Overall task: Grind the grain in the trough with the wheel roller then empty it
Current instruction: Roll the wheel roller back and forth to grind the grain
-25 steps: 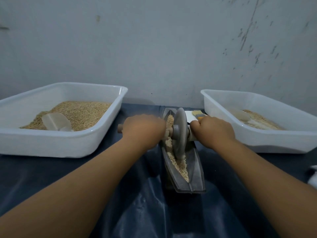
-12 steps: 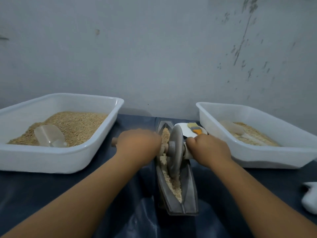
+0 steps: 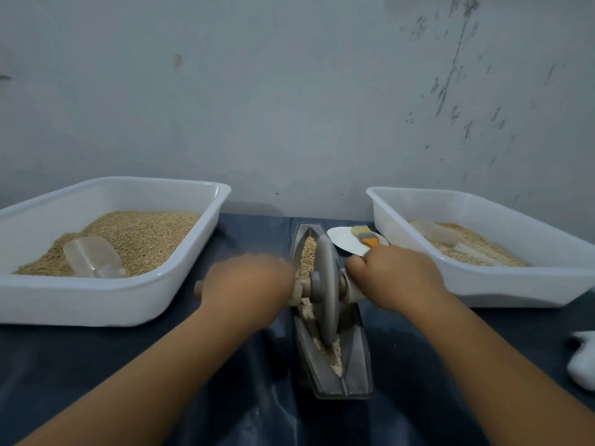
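Note:
A grey boat-shaped trough [image 3: 355,358] lies lengthwise at the table's centre, with pale grain [image 3: 308,252] along its groove. The grey wheel roller [image 3: 325,284] stands upright in the groove near the trough's middle. My left hand [image 3: 249,283] is closed around the wooden axle handle on the wheel's left side; the handle's end pokes out past my knuckles. On the opposite end of the axle my right hand [image 3: 397,278] grips the other handle, which it mostly hides. Crushed grain lies at the near end of the groove.
A white tub [image 3: 106,304] at left holds whole grain and a clear scoop [image 3: 91,257]. Another white tub [image 3: 528,284] at right holds ground grain and a scoop. A white dish [image 3: 346,241] with an orange-handled brush [image 3: 365,236] sits behind the trough. Something white [image 3: 581,358] lies at the right edge.
Both hands have drawn the wheel roller toward me along the trough, uncovering grain at the far end. The camera has tilted up, so everything sits lower in the frame.

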